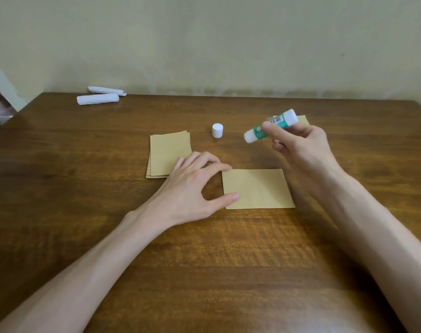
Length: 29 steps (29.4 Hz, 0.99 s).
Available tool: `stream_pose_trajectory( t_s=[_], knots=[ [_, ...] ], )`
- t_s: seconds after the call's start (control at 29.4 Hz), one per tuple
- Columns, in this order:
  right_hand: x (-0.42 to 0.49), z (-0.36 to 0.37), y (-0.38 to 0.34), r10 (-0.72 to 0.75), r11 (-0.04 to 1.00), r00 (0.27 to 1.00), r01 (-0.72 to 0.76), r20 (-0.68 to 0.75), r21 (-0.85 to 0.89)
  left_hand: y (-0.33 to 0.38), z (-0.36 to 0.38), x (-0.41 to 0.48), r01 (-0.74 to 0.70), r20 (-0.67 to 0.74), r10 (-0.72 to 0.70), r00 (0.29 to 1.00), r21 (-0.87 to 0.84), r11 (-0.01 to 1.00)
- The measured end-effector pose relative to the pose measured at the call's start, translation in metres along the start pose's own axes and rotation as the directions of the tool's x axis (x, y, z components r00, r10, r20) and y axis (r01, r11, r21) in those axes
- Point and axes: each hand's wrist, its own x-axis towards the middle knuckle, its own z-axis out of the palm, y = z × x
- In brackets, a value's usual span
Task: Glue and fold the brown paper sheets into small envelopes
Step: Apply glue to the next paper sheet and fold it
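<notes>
Right of centre, green-and-white glue stick [256, 132], gripped by right hand [300, 145], is tipped down-left toward brown paper sheet [260, 188] — pinned by spread-fingered left hand [192, 183].

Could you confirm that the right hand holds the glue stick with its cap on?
Not quite: the right hand does hold the glue stick, but its white cap stands apart on the table, as the head view shows.

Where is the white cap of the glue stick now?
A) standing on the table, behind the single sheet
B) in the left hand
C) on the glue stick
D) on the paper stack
A: the white cap stands alone on the table, while the right hand holds the uncapped glue stick.
</notes>
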Motion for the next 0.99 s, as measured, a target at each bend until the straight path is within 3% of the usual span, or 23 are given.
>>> stream_pose_trajectory(
  t_s=[0.1, 0.2, 0.34, 0.44, 0.78, 0.99],
  knots=[
    [-0.007, -0.001, 0.005, 0.005, 0.999, 0.999, -0.007, 0.033, 0.054, -0.001, -0.001, 0.000, 0.017, -0.021, -0.017, 1.000, -0.001, 1.000],
    [-0.015, 0.004, 0.010, -0.107, 0.989, 0.991, 0.114, 0.078, -0.095, -0.002, 0.001, 0.000, 0.017, -0.019, -0.017, 1.000, 0.016, 1.000],
    [-0.020, 0.008, 0.013, -0.225, 0.895, 0.901, 0.342, 0.371, -0.287, -0.001, 0.002, 0.000, 0.010, -0.019, -0.009, 1.000, 0.035, 0.999],
    [-0.023, 0.013, 0.018, -0.244, 0.832, 0.840, 0.438, 0.485, -0.341, -0.001, 0.003, 0.000, 0.011, -0.020, -0.010, 1.000, 0.055, 0.998],
    [-0.026, 0.018, 0.025, -0.241, 0.718, 0.771, 0.550, 0.589, -0.427, 0.002, 0.000, 0.001, 0.018, -0.013, -0.018, 1.000, 0.057, 0.998],
    [-0.029, 0.019, 0.019, -0.248, 0.678, 0.781, 0.563, 0.573, -0.473, 0.005, 0.002, 0.003, 0.038, -0.017, -0.037, 0.999, 0.036, 0.999]
  ],
)
